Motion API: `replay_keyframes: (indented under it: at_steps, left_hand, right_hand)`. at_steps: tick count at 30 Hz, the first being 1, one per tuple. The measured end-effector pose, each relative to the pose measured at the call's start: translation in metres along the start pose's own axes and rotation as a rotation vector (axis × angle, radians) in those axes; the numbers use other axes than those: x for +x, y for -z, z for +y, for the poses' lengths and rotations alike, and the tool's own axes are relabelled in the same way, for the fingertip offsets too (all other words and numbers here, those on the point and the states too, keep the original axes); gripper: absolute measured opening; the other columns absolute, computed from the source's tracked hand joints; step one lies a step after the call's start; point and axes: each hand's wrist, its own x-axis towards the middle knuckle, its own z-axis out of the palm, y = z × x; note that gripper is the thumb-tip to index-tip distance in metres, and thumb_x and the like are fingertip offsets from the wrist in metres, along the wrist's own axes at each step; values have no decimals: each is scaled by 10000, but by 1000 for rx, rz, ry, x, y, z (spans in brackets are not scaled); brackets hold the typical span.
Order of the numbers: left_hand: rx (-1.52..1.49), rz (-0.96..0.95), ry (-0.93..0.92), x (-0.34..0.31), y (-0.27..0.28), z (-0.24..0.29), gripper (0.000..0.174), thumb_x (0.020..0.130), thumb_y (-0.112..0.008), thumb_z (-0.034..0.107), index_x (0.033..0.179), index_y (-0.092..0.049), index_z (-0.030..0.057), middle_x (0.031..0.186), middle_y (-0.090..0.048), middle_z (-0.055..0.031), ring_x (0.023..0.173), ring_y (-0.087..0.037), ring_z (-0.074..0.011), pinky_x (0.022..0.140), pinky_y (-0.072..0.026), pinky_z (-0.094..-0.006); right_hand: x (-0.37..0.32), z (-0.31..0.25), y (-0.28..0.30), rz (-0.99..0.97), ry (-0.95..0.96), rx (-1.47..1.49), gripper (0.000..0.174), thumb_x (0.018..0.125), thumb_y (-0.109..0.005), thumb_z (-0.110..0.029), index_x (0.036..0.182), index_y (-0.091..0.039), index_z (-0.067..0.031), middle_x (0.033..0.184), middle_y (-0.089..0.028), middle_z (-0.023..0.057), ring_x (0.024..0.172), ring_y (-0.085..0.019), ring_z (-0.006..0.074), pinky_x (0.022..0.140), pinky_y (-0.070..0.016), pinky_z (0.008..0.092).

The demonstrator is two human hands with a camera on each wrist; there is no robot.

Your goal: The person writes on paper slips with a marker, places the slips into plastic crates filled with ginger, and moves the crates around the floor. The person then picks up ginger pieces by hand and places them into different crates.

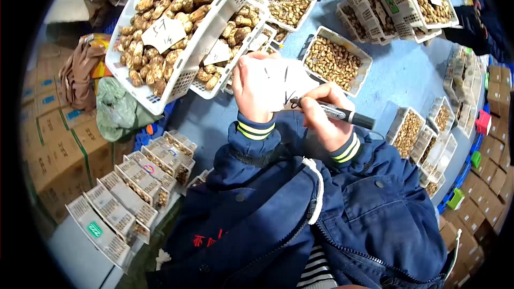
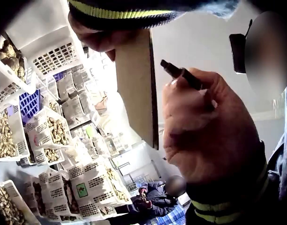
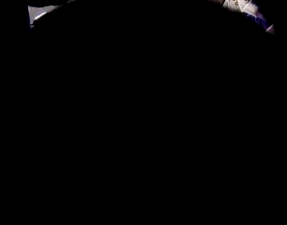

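In the head view my left hand [image 1: 250, 91] grips a white paper card [image 1: 278, 81] with dark strokes written on it. My right hand [image 1: 327, 115] pinches a black marker pen [image 1: 340, 112], its tip at the card's lower edge. From the left wrist, the card [image 2: 134, 89] shows edge-on below the left hand's fingers. There the right hand [image 2: 209, 126] curls round the marker [image 2: 174, 70]. Nearly all of the right wrist view is black, so nothing of that hand's work shows there.
A large white crate [image 1: 184, 77] of knobbly brown-and-cream produce stands at upper left, bearing a paper label [image 1: 164, 33]. A smaller crate [image 1: 366, 69] of similar pieces sits on the blue floor [image 1: 321, 16]. Stacked cartons [image 1: 56, 150] line the left. Another person [image 2: 155, 197] stands farther off.
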Motion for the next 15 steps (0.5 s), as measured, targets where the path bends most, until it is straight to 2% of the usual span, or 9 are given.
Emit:
replay_keyframes:
  at_steps: [3,4,6,7,8,10,12,14,15]
  left_hand:
    - [66,-57,-45,-1,11,-15,386,970,-320,360,1024,-488,17,968,-597,-156,870,-599,-234,804,-487,-360]
    - [-40,8,82,-2,5,-13,388,968,-326,366,1045,-485,20,975,-594,-152,882,-597,-243,817,-483,-370]
    - [466,-95,-262,2,21,-37,379,965,-348,354,1005,-503,11,984,-591,-169,873,-594,-230,768,-496,-345]
    - [-46,74,139,-1,4,-26,414,960,-346,388,1065,-484,12,1017,-584,-181,897,-592,-255,803,-488,-374]
    - [-94,26,153,0,6,-34,438,960,-330,404,1108,-464,15,1041,-576,-185,927,-584,-271,829,-478,-387]
    - [-35,0,169,4,3,-50,454,959,-311,421,1166,-428,34,1076,-551,-173,993,-550,-290,875,-452,-420]
    - [122,-9,228,7,-5,-65,446,960,-293,427,1187,-413,62,1090,-539,-165,996,-542,-290,875,-447,-417]
    - [101,49,260,6,-14,-81,443,961,-293,425,1190,-410,64,1088,-539,-158,989,-544,-282,865,-447,-409]
    - [153,-13,210,8,-14,-88,444,961,-294,425,1199,-405,67,1078,-542,-154,982,-547,-274,858,-445,-401]
  right_hand:
    - [4,-10,21,97,-66,40,147,847,-601,-143,897,-580,-6,710,-568,10,578,-483,42,516,-386,204]
    - [8,-7,32,125,-2,-81,146,852,-602,-140,914,-588,-9,718,-572,28,588,-512,61,524,-410,213]
    - [19,10,52,151,116,-312,141,849,-606,-138,910,-596,-12,749,-589,62,613,-557,109,554,-444,239]
    - [23,18,64,105,202,-457,127,832,-619,-125,898,-602,-18,788,-604,98,659,-594,177,607,-471,271]
    - [23,29,71,46,154,-411,126,814,-629,-107,902,-601,-22,799,-609,114,681,-601,225,639,-477,291]
    - [23,43,76,18,32,-313,125,800,-639,-94,898,-601,-25,790,-606,116,694,-603,234,655,-475,293]
    - [23,69,80,77,-103,-110,99,791,-635,-58,881,-602,-32,770,-597,92,682,-593,182,633,-462,267]
    - [27,82,95,113,-120,-100,83,797,-623,-43,876,-601,-33,760,-598,76,676,-582,144,629,-454,247]
    - [28,92,100,148,-164,-3,80,803,-615,-37,881,-596,-32,759,-603,67,679,-579,123,637,-452,236]
